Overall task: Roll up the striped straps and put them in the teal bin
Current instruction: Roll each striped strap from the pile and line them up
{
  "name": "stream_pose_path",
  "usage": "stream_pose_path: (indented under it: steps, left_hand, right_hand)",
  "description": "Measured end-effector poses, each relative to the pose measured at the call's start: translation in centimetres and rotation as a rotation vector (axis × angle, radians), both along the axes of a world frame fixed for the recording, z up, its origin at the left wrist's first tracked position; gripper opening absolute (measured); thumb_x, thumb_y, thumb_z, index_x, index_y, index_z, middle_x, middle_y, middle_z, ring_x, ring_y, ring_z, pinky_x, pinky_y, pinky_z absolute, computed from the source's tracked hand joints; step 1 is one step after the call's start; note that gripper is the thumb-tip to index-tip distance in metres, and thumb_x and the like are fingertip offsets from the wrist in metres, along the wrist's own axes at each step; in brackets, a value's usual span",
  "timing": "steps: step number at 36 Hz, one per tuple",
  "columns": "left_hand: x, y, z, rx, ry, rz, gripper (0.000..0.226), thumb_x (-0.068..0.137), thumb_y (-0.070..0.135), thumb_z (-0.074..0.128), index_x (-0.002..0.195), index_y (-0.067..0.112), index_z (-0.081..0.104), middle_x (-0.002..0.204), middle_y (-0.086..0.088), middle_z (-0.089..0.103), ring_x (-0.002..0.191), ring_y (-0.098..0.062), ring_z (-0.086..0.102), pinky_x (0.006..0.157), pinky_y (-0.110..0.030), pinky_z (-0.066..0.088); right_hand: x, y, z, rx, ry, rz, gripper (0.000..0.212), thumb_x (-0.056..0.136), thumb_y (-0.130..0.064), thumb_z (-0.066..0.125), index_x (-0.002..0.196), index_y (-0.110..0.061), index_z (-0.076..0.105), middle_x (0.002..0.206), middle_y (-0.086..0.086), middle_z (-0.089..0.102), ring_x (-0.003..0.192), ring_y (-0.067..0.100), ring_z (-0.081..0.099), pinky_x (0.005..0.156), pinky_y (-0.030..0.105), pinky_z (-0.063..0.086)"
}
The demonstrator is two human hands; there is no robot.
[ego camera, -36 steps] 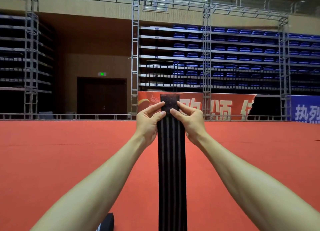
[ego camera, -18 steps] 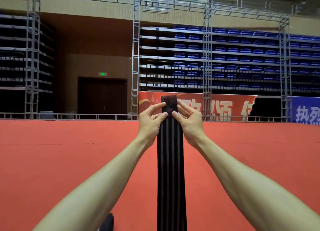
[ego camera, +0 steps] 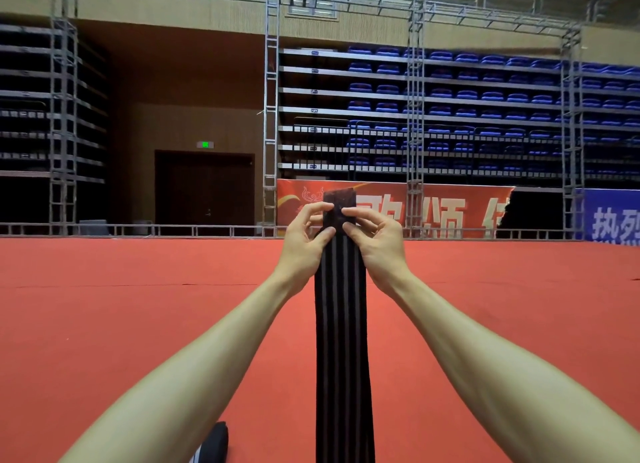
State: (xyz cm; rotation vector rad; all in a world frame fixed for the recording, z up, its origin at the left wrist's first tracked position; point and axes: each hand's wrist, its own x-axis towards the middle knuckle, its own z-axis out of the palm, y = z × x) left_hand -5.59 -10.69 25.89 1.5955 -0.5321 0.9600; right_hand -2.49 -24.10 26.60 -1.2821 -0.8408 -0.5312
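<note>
At lower left, a dark object (ego camera: 215,440), cut off by the frame edge and not identifiable, lies on the red carpet (ego camera: 121,306). Your left hand (ego camera: 304,244) pinches the left edge of the striped strap (ego camera: 343,341) near its top, thumb on the near face and curled fingers reaching onto the plain end patch. The strap hangs straight down between your forearms, unrolled along all its visible length, and its lower end runs out of view. Your right hand (ego camera: 379,244) mirrors the left, gripping the right edge with its fingertips (ego camera: 347,213) on the same patch. A second ago your fingers lay straighter across that patch. They have since curled inward, while the strap's top edge has barely moved. This suggests the first fold of the roll is only beginning, so nearly the whole task lies ahead. The teal bin is not in view, so you will need to locate it once the roll is done.
</note>
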Motion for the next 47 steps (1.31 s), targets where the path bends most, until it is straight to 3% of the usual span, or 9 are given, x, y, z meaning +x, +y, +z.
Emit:
stream_pose_path:
  steps: [6,10,16,20,25,31,36,38,47]
  left_hand:
    - [0.5,0.0,0.1,-0.113,-0.015,0.035,0.033,0.090,0.000,0.065,0.104,0.031,0.066,0.105,0.002,0.064,0.106,-0.023,0.062,0.097,-0.049,0.053]
    - [0.5,-0.1,0.0,-0.080,-0.034,0.036,0.033,0.088,0.010,0.064,0.106,0.037,0.064,0.109,-0.002,0.065,0.112,-0.030,0.061,0.099,-0.047,0.052]
    - [0.4,0.1,-0.5,0.036,0.050,-0.096,0.038,0.099,-0.001,0.049,0.124,0.027,0.054,0.109,-0.005,0.062,0.099,-0.010,0.062,0.084,-0.023,0.053]
    - [0.3,-0.2,-1.0,-0.019,0.030,-0.116,0.038,0.097,-0.010,0.047,0.123,0.017,0.051,0.102,0.017,0.066,0.091,0.000,0.062,0.081,-0.018,0.051]
    - [0.6,-0.4,-1.1,-0.026,0.010,-0.083,0.037,0.096,-0.008,0.049,0.117,0.023,0.052,0.112,-0.017,0.060,0.095,-0.014,0.061,0.082,-0.023,0.052]
    - [0.6,-0.3,-1.5,-0.012,0.040,-0.074,0.033,0.098,-0.005,0.049,0.105,0.027,0.048,0.096,-0.009,0.058,0.085,-0.011,0.062,0.075,-0.026,0.052]
    - [-0.2,0.3,-3.4,0.131,0.122,-0.138,0.054,0.096,-0.007,0.051,0.124,0.038,0.041,0.118,-0.007,0.057,0.100,-0.017,0.065,0.084,-0.035,0.058]
    - [-0.2,0.6,-5.0,0.278,0.132,-0.127,0.074,0.092,-0.010,0.055,0.135,0.045,0.032,0.137,0.008,0.048,0.117,-0.013,0.059,0.096,-0.040,0.054]
    - [0.2,0.4,-8.5,0.302,0.176,-0.062,0.086,0.091,-0.006,0.063,0.140,0.053,0.024,0.145,0.016,0.041,0.133,-0.001,0.046,0.107,-0.021,0.041]
  right_hand:
    - [0.0,-0.2,-0.6,-0.221,-0.163,-0.045,0.040,0.090,0.000,0.067,0.125,-0.018,0.063,0.121,-0.009,0.065,0.115,0.003,0.061,0.102,0.022,0.048]
    - [0.1,-0.1,-0.9,-0.167,-0.148,-0.022,0.039,0.090,0.009,0.060,0.118,-0.017,0.065,0.117,-0.009,0.066,0.111,0.002,0.062,0.100,0.019,0.047]
    - [0.6,-0.3,-0.5,-0.093,-0.091,0.008,0.036,0.091,0.013,0.057,0.114,-0.013,0.066,0.112,-0.001,0.070,0.107,0.007,0.065,0.099,0.026,0.051]
    - [0.4,-0.3,-0.6,-0.062,-0.060,0.073,0.037,0.093,0.013,0.054,0.115,-0.014,0.065,0.111,0.011,0.071,0.107,0.021,0.068,0.098,0.032,0.053]
    - [0.4,-0.2,-0.9,-0.117,-0.106,0.038,0.039,0.095,0.009,0.052,0.109,-0.025,0.063,0.114,0.006,0.069,0.110,0.019,0.065,0.099,0.032,0.052]
    - [0.3,-0.4,-1.0,-0.183,-0.105,-0.005,0.027,0.083,0.005,0.072,0.097,-0.018,0.069,0.096,-0.008,0.070,0.091,0.003,0.065,0.088,0.024,0.053]
    - [0.8,-0.6,-0.8,-0.147,-0.047,-0.037,0.037,0.079,0.012,0.070,0.097,-0.019,0.073,0.094,-0.007,0.072,0.093,0.009,0.069,0.087,0.029,0.057]
    - [1.1,-0.7,-0.6,-0.101,-0.018,-0.032,0.038,0.080,0.014,0.069,0.097,-0.020,0.073,0.094,-0.005,0.072,0.090,0.008,0.069,0.082,0.026,0.057]
    - [0.9,-0.6,-0.3,-0.132,0.020,-0.016,0.035,0.083,0.014,0.066,0.104,-0.014,0.074,0.098,-0.007,0.071,0.089,0.003,0.069,0.087,0.026,0.057]
